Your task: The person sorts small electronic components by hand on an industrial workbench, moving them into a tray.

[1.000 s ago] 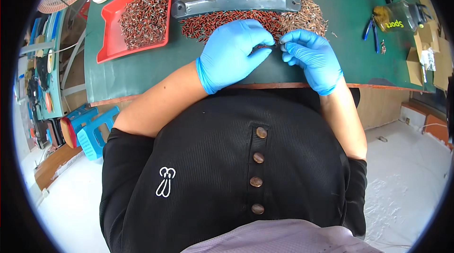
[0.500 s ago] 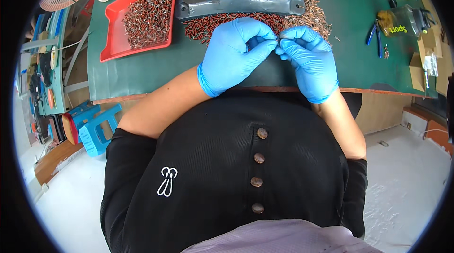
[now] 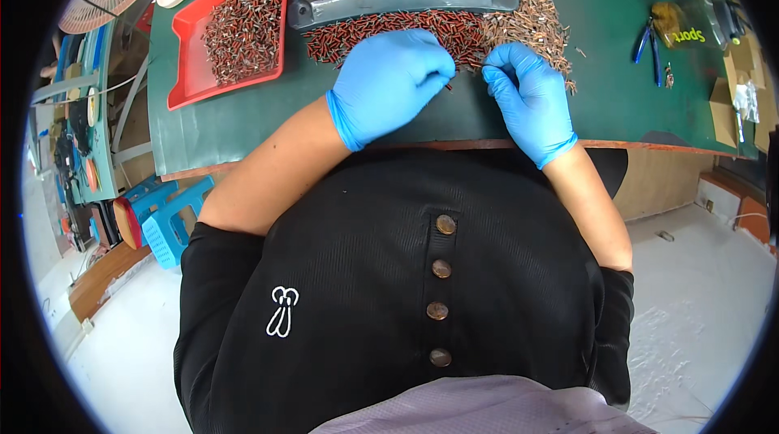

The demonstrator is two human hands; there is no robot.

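Here, left hand [image 3: 389, 81] and right hand [image 3: 527, 97] pinched fingertip to fingertip at the near edge of the red-brown parts pile [image 3: 389, 32], grasp contents too small to tell.

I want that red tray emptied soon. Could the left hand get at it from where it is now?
Probably yes. The left hand hovers by the pile of small red parts, and the red tray lies further to its left on the same green mat, with nothing standing between them.

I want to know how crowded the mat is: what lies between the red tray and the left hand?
In the head view, bare green mat lies between the red tray and the left hand; the heap of small red parts starts just above that stretch.
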